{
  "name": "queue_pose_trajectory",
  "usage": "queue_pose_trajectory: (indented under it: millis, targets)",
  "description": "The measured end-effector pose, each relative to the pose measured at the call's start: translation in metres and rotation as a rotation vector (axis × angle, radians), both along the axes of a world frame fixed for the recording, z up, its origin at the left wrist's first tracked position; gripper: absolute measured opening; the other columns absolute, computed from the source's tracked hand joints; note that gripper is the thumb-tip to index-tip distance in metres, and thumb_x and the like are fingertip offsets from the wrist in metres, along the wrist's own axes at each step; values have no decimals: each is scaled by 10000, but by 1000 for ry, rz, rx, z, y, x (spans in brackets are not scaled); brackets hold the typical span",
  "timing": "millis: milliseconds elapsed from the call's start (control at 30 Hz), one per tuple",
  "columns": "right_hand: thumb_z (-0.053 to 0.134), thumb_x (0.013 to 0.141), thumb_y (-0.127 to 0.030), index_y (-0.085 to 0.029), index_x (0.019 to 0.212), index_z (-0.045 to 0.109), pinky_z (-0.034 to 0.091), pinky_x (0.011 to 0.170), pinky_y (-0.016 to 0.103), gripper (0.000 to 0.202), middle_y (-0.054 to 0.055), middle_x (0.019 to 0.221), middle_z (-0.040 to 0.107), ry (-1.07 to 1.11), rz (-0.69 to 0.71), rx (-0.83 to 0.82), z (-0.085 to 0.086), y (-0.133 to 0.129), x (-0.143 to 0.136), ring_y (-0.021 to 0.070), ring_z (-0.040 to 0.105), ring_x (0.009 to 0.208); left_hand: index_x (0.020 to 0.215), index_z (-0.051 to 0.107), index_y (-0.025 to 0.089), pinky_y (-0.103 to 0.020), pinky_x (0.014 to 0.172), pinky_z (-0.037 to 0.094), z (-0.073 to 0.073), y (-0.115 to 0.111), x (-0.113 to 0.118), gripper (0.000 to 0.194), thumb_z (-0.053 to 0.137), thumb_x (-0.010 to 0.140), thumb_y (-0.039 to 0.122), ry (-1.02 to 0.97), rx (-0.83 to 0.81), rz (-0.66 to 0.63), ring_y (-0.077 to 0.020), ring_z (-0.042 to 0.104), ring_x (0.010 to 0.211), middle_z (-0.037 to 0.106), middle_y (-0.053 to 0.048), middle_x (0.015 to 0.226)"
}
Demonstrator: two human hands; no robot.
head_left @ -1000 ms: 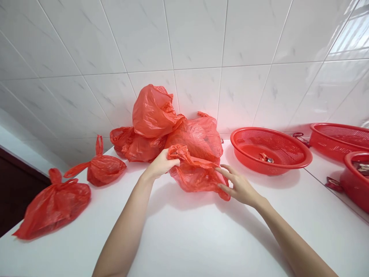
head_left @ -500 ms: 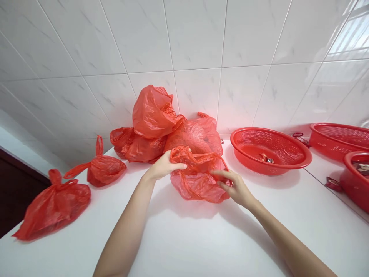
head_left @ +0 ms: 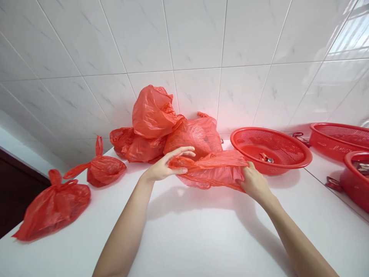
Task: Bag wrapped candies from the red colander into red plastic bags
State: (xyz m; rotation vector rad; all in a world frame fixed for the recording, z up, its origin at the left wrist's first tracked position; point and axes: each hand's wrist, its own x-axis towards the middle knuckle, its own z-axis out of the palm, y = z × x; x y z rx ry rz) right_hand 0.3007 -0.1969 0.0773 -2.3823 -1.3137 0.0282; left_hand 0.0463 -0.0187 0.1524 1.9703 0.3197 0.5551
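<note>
A thin red plastic bag (head_left: 215, 171) is stretched sideways between my two hands, just above the white table, its mouth pulled into a long slit. The bag's left end lies in the crook of my left hand (head_left: 167, 165), thumb in front and upper fingers stretched out above it; the lower fingers are hidden. My right hand (head_left: 256, 182) pinches the bag's right edge, knuckles towards me. Right behind are several filled red bags (head_left: 196, 134) piled against the wall, with a rounded one (head_left: 152, 111) on top.
Two knotted red bags, one nearer (head_left: 57, 209) and one farther (head_left: 105, 169), lie at left. On the right stands a red perforated basket (head_left: 271, 165) holding a few small wrapped pieces (head_left: 266, 157). More red baskets (head_left: 337, 140) stand at far right. White tiles (head_left: 196, 34) form the back wall.
My right hand has moved right and taken hold of the bag's edge, pulling its mouth from a rounded opening into a wide, flat one. The fingers of my left hand have spread further.
</note>
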Motion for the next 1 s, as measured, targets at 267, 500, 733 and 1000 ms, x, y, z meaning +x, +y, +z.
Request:
queue_pose_trajectory:
  millis: [267,500,733,1000]
  targets:
    - [601,741,-289,-187,1021,676,550,745,345,307,92,978,746,653,271,638,16,-5,5,267,693,906,537,752,231,-477,868,555,4,3,-4,290,779,692,474,39,-31,-191,-338,663,1024,655,-135,1323]
    - [512,689,-27,-181,1126,652,385,589,278,484,92,861,645,9,62,9,14,-8,-7,229,610,722,862,804,248,-346,866,517,-6,-16,9,386,478,696,124,435,456,125,-258,642,1028,655,-82,1164]
    - [483,715,-12,-212,997,699,267,491,275,408,86,814,633,-132,185,-73,12,-16,-9,159,488,519,774,637,226,-295,614,400,-7,-39,11,266,445,686,64,452,600,267,-217,607,726,642,-68,930]
    - [702,809,-435,-292,1258,704,565,726,356,471,61,1050,758,438,529,15,47,-40,48,266,715,878,821,761,249,-247,507,363,-16,-19,14,347,525,603,120,555,223,-199,-184,595,603,702,-1,726]
